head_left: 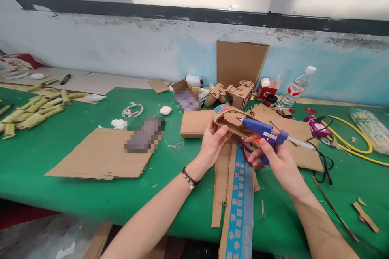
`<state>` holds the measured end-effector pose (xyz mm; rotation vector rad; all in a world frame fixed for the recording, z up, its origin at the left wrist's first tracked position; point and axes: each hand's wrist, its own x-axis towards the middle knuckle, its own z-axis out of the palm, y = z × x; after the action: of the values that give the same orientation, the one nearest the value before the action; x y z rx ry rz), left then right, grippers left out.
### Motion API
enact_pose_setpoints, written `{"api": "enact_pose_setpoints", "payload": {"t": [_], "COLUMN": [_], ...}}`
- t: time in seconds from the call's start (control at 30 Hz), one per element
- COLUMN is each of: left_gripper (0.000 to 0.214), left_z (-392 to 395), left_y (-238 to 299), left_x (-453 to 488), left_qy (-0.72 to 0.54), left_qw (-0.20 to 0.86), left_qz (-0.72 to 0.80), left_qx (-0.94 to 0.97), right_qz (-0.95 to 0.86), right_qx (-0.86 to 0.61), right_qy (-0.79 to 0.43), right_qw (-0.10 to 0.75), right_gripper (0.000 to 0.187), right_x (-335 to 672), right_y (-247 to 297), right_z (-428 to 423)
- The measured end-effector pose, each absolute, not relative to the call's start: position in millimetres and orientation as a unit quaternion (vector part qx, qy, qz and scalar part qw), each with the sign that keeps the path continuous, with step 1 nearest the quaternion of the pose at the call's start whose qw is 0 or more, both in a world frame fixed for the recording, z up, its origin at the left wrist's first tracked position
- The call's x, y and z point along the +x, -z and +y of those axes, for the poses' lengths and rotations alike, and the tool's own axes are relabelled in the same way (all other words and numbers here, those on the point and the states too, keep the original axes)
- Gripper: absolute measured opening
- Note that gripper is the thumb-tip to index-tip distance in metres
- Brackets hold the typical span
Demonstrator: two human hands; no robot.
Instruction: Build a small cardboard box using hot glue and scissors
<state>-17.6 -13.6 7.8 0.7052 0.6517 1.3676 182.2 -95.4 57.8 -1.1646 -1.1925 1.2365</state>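
Observation:
My left hand (213, 139) grips a bent cardboard piece (232, 116) by its near left edge, thumb on the outside. A blue hot glue gun (264, 131) is in my right hand (273, 158), fingers wrapped round its handle. Its nozzle points left, over the cardboard piece, and a clear glue stick (299, 142) juts from its back. Whether the nozzle touches the cardboard I cannot tell. Below the hands lies a cardboard strip with blue printed tape (240, 206), hanging over the table's front edge. Red-handled scissors (253, 164) are partly hidden behind my right hand.
Cardboard sheets (100, 153) lie on the green table (170, 198). Behind the hands sit a cardboard camera model (241, 94) and a water bottle (294, 89). A purple box (317, 126), black cord and yellow cable (361, 129) are at right; dry stalks (36, 113) at left.

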Motion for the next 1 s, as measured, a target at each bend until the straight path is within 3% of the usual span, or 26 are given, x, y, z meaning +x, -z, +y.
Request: {"api": "enact_pose_setpoints", "payload": {"t": [0.27,0.63,0.8,1.0], "left_gripper": [0.071,0.105,0.106,0.126], "left_z": [-16,-15,-18,-20], "left_y": [-10,7,7,4], "left_x": [-15,-7,-6,-4], "left_qy": [-0.599,-0.601,-0.594,-0.577], "left_qw": [0.678,0.638,0.625,0.613], "left_qz": [0.254,0.270,0.275,0.279], "left_qx": [0.341,0.398,0.425,0.463], "right_qz": [-0.449,-0.327,-0.293,-0.252], "right_qx": [-0.436,-0.398,-0.402,-0.383], "right_qy": [-0.593,-0.719,-0.733,-0.744], "right_qw": [0.507,0.466,0.464,0.486], "right_gripper": [0.059,0.055,0.048,0.052], "right_x": [170,169,174,174], "right_y": [-50,-47,-45,-41], "right_z": [-96,-96,-92,-89]}}
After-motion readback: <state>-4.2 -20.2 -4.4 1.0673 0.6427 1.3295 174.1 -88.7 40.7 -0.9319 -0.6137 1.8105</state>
